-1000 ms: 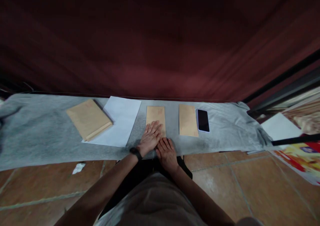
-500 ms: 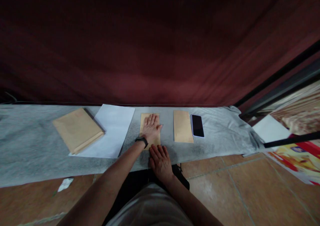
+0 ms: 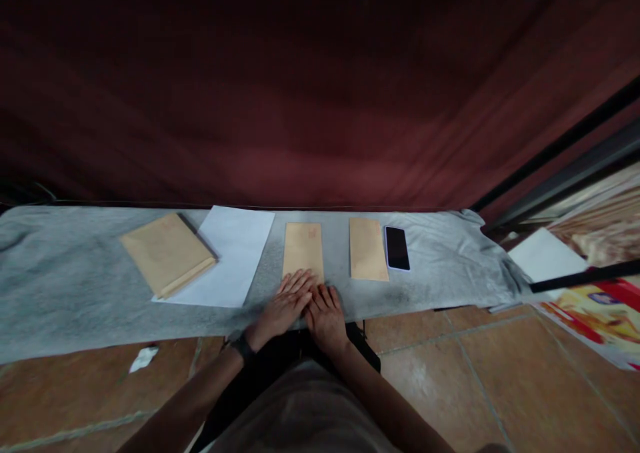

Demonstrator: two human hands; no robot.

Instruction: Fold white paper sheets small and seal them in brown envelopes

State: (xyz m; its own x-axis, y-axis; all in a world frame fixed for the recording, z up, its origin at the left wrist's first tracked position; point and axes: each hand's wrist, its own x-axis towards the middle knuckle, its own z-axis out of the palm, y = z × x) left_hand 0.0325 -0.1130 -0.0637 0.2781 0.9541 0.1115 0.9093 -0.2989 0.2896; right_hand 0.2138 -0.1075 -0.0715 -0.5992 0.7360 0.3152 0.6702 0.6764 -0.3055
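On a grey cloth (image 3: 75, 286), a stack of brown envelopes (image 3: 167, 253) lies partly on a white sheet (image 3: 235, 246). Next, the left hand (image 3: 280, 309) lies flat and empty, its fingertips touching the near edge of a tan envelope (image 3: 303, 249). The right hand (image 3: 326, 313), also flat and empty, rests against the left one, just below that envelope. Farther right lie a second envelope (image 3: 369, 248) and a phone (image 3: 397, 247).

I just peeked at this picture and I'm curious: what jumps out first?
A huge dark red curtain fills the top half. Below it, the left hand and right hand lie flat side by side on the grey felt cloth, the left one meeting the near end of a flat tan paper envelope.
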